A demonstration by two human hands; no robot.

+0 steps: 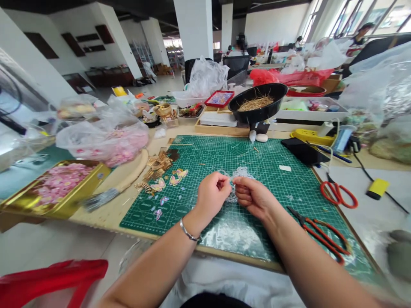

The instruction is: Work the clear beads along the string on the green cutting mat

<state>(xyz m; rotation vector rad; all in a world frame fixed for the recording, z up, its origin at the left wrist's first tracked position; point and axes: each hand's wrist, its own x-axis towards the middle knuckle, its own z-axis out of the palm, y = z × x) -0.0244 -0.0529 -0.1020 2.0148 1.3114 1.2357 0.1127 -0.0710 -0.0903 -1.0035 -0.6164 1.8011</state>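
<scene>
The left hand (212, 191) and right hand (252, 196) nearly meet, both pinching a tiny piece (230, 179); the clear bundle (242, 173) lies just beyond, nearer the right.

Your mat (269, 158) is green, ruled in a fine white grid. The clump (243, 172) before you is whitish, the butterflies (158, 185) pink, yellow and purple. Your bracelet (186, 232) is silver. You have orange-red handles on the pliers (323, 244), red on the scissors (339, 196). Your flowers (62, 184) are pink, their tray (78, 198) gold, your bowl (276, 96) black, its straw (255, 103) yellow-brown.
</scene>
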